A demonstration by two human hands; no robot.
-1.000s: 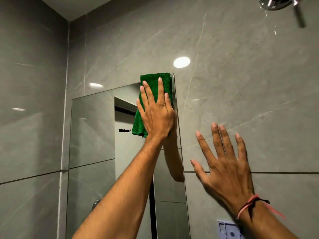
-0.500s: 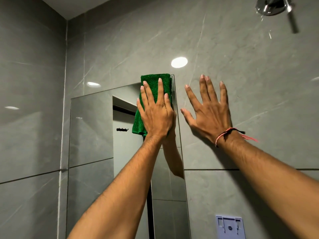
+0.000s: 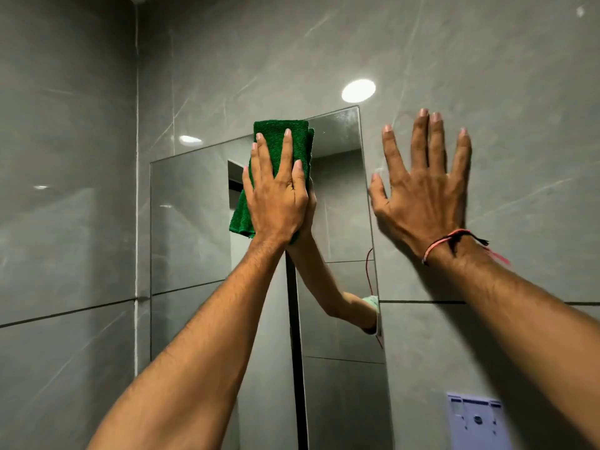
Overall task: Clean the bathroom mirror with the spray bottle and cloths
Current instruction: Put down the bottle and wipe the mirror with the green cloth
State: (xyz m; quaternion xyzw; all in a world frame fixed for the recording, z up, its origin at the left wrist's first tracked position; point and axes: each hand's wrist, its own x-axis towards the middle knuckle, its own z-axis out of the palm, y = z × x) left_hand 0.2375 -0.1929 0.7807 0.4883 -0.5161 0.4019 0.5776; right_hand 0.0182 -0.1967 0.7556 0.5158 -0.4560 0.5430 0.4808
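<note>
A frameless rectangular mirror (image 3: 191,216) hangs on the grey tiled wall. My left hand (image 3: 276,196) lies flat on a folded green cloth (image 3: 285,134) and presses it against the glass near the mirror's top edge, left of its top right corner. My right hand (image 3: 422,193) is spread flat on the tile just right of the mirror's right edge, holding nothing; a red and black thread circles its wrist. No spray bottle is in view.
Grey marble-look tiles (image 3: 503,92) cover both walls, which meet in a corner (image 3: 136,222) left of the mirror. A small white wall plate (image 3: 475,420) sits low on the right. A ceiling light's reflection (image 3: 358,90) shines above the mirror.
My left hand has slid the green cloth leftward from the mirror's top right corner. My right hand rose from lower on the wall and now rests flat beside the mirror's right edge.
</note>
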